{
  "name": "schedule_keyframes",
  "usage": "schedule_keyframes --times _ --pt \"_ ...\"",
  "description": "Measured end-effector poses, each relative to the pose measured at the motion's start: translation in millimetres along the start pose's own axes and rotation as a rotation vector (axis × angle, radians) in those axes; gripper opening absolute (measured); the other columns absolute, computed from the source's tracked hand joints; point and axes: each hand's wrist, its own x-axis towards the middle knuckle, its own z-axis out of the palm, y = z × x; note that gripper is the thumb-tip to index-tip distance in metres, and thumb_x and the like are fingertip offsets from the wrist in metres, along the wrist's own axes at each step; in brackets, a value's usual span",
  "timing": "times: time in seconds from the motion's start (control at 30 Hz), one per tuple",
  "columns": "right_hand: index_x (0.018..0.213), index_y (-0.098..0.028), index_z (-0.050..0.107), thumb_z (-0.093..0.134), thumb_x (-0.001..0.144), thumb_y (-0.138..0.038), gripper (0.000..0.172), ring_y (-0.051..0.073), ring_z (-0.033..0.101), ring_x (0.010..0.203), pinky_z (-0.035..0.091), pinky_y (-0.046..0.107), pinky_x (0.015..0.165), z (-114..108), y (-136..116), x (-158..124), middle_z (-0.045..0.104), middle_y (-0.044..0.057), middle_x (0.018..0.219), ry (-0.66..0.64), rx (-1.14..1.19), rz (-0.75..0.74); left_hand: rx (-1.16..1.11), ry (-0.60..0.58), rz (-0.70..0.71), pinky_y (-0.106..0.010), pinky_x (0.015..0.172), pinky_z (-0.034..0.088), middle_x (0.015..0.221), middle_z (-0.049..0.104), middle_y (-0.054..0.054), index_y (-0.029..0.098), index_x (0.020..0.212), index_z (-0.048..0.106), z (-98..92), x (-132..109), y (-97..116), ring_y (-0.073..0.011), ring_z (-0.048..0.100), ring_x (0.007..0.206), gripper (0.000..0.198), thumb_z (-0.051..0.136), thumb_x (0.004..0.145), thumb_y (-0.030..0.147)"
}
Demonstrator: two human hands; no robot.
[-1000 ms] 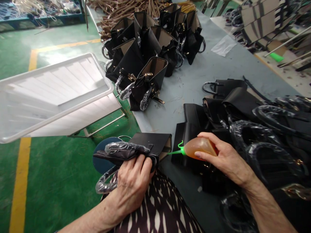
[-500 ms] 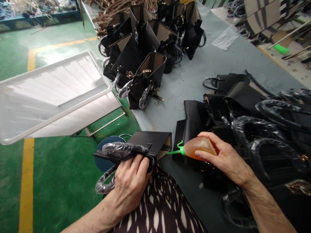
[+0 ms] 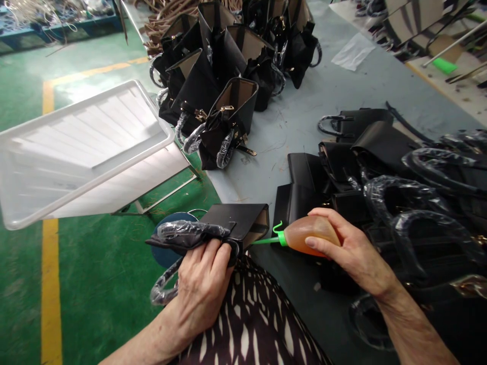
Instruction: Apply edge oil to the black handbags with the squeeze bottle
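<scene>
Seen from my remote post, the left hand [image 3: 205, 284] holds a black, leather-look handbag with plastic-wrapped handles [image 3: 224, 218] over a dark, white-flecked garment [image 3: 253, 329], beside the grey tabletop [image 3: 261, 175], its fingers curled closed on the near side. The right hand [image 3: 355, 256] has thumb and fingers wrapped round an amber, teardrop-shaped squeeze bottle [image 3: 310, 235], its thin green nozzle [image 3: 268, 241] at the lower edge of the bag's open end; whether they touch, I cannot tell. I judge nozzle work there to be in hand; the next move calls for a steady bag and careful aim.
</scene>
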Motion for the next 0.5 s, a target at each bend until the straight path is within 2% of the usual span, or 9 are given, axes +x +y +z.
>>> schedule_keyframes --times 0.23,0.5 --pt "0.113 -0.028 0.051 0.066 0.076 -0.052 0.047 0.018 0.057 0.082 0.045 0.026 0.072 5.5 0.4 -0.3 0.062 -0.003 0.094 0.015 0.014 -0.021 0.000 -0.021 -0.004 -0.034 0.067 0.040 0.090 0.058 -0.007 0.016 0.099 0.051 -2.9 0.8 -0.8 -0.0228 0.051 0.077 0.018 0.049 0.082 0.011" --pt "0.113 -0.028 0.051 0.066 0.078 -0.049 0.044 0.016 0.058 0.078 0.047 0.022 0.068 11.8 -4.5 -2.5 0.063 -0.004 0.089 -0.029 0.052 -0.048 0.010 -0.013 0.003 -0.034 0.069 0.043 0.092 0.059 -0.008 0.014 0.102 0.051 -4.6 2.4 -2.2 -0.0232 0.051 0.079 0.023 0.048 0.080 0.008"
